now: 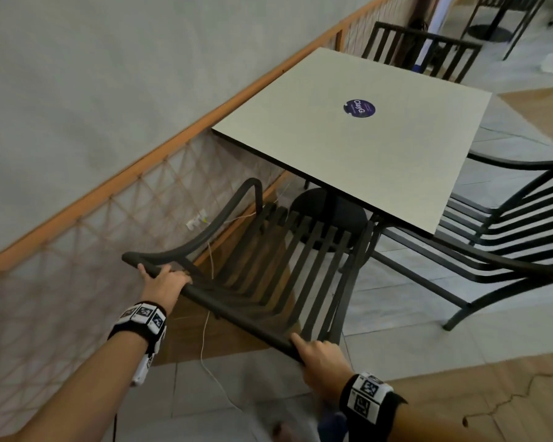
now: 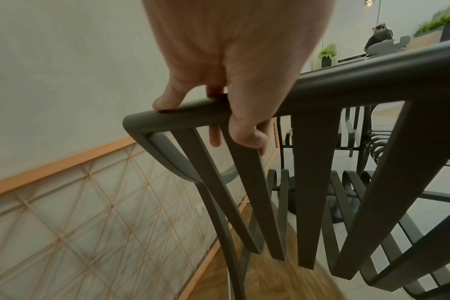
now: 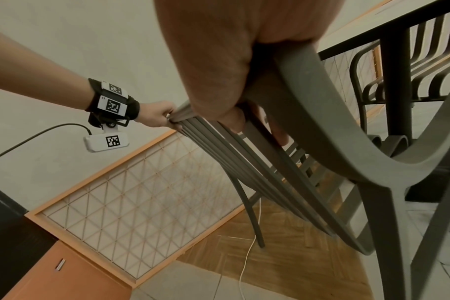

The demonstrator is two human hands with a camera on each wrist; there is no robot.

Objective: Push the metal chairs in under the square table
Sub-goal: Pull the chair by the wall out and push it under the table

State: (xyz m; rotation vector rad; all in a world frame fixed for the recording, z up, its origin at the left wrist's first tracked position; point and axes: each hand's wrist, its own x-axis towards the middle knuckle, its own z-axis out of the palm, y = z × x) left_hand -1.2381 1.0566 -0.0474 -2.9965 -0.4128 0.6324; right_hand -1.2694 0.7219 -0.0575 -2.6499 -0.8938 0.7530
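Note:
A dark metal slatted chair [image 1: 288, 250] stands in front of me with its seat partly under the near edge of the square beige table [image 1: 380, 148]. My left hand [image 1: 165, 280] grips the left end of the chair's top rail [image 2: 321, 89], fingers curled round it. My right hand [image 1: 316, 355] holds the right end of the same rail, and in the right wrist view the fingers [image 3: 278, 132] wrap behind the bar. A second metal chair [image 1: 508, 218] stands out at the table's right side. A third chair [image 1: 425, 52] sits at the far side.
A wall with an orange-framed lattice panel [image 1: 109, 237] runs close along the left. A white cable [image 1: 205, 346] trails on the floor beneath the chair. The table's black round base [image 1: 329, 215] sits ahead of the seat. More dark furniture [image 1: 492, 20] stands at the back.

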